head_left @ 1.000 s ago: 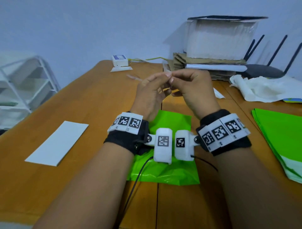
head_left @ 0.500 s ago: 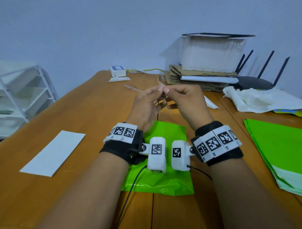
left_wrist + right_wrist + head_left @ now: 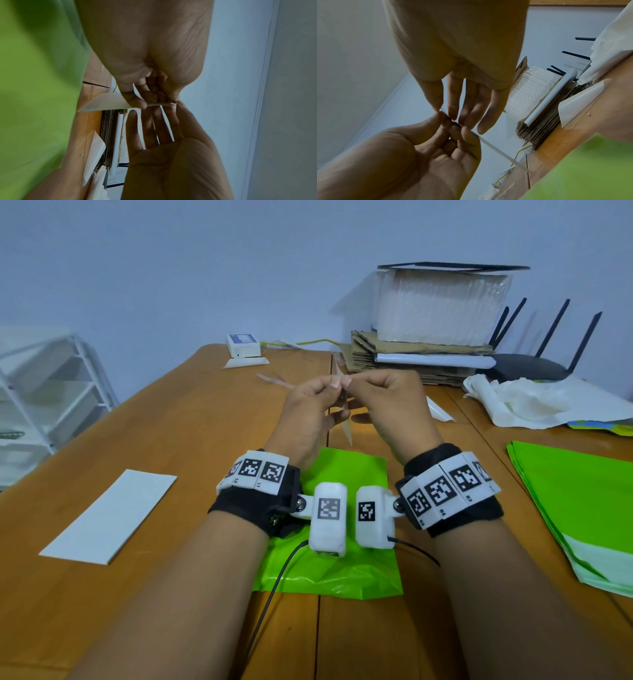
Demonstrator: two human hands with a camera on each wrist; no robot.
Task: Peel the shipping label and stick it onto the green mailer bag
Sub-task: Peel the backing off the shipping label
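Pinching the shipping label (image 3: 109,102) edge-on, both hands (image 3: 346,405) hide its printed face above the green mailer bag (image 3: 346,460).

Soft, even indoor light; wrist views dim

The head view is bright and sharp, with wide-angle bending at its edges. In both wrist views the palms are dark against the pale wall, and the green mailer bag (image 3: 34,94) is blurred.
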